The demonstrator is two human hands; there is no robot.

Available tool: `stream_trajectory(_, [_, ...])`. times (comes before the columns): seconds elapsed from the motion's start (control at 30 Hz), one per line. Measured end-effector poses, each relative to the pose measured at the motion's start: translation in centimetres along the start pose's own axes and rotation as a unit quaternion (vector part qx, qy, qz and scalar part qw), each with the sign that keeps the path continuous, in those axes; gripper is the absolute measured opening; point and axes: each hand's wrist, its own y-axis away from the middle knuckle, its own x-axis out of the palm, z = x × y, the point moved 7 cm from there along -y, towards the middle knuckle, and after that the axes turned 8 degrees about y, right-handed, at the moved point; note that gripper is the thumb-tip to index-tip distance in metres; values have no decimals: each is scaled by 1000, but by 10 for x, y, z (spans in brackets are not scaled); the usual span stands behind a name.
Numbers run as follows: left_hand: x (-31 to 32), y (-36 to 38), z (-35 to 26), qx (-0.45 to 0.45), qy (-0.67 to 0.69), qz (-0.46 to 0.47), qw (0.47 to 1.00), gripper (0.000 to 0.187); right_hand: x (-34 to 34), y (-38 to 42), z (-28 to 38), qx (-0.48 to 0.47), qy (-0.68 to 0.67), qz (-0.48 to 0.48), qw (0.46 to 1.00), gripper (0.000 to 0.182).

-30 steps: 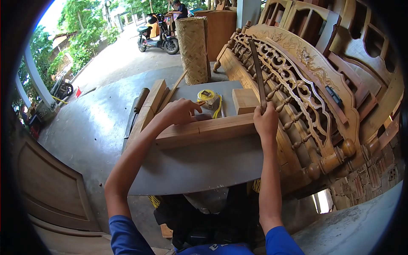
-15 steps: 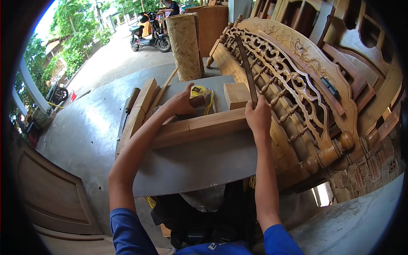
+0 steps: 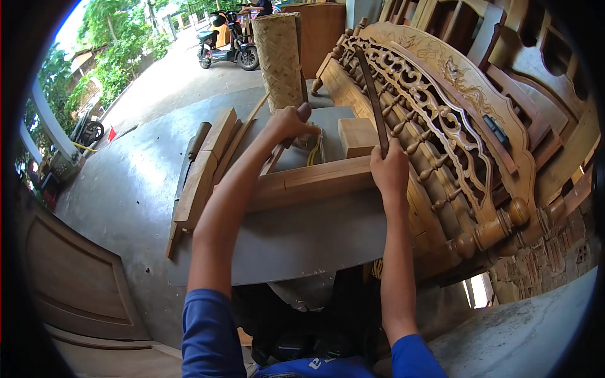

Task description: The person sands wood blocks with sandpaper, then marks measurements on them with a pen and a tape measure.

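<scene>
My left hand (image 3: 290, 125) is closed around a dark brown wooden piece (image 3: 304, 112), whose rounded end sticks out above the fist; its kind is mostly hidden. A narrow strip shows below that hand. Just right of its fingers lies a yellow item (image 3: 313, 152), partly covered. My right hand (image 3: 389, 165) grips the lower end of a long, thin, dark strip (image 3: 373, 94), which slants up and away. Beneath both hands a squared wooden beam (image 3: 315, 181) lies across the grey table (image 3: 302, 242). A short wooden block (image 3: 357, 137) sits behind the beam, near my right hand.
Timber lengths (image 3: 207, 167) and a wooden-handled tool (image 3: 199, 140) lie at the table's left. Carved wooden furniture panels (image 3: 435, 126) lean along the right. Behind the table stands a woven roll (image 3: 278, 60). Farther back are a motorbike (image 3: 230, 41) and another person (image 3: 261, 7).
My left hand has moved up and right, lifting the brown wooden piece from behind the beam and turning it upward. My right hand still holds the dark strip in nearly the same place.
</scene>
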Motion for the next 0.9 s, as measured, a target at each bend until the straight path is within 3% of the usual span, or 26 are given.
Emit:
stream_trajectory(0.1, [3, -4, 2, -33, 5, 52, 998, 72, 0, 0, 0, -1, 0, 2, 1000, 25])
stream_trajectory(0.2, [-3, -2, 0, -1, 0, 53, 999, 65, 0, 0, 0, 1, -4, -1, 1000, 25])
stream_trajectory(0.53, [-57, 3, 29, 51, 116, -115, 985, 52, -1, 1, 2, -4, -15, -2, 1000, 23])
stream_trajectory(0.7, [-106, 20, 33, 107, 371, -178, 905, 32, 2, -1, 0, -5, -32, 5, 999, 24])
stream_trajectory(0.83, [-159, 43, 48, 19, 456, -237, 858, 37, 0, -1, 1, -4, -33, 12, 999, 23])
stream_trajectory(0.9, [-181, 58, 47, 39, 527, -208, 823, 42, -4, 0, 2, -1, -30, 6, 1000, 25])
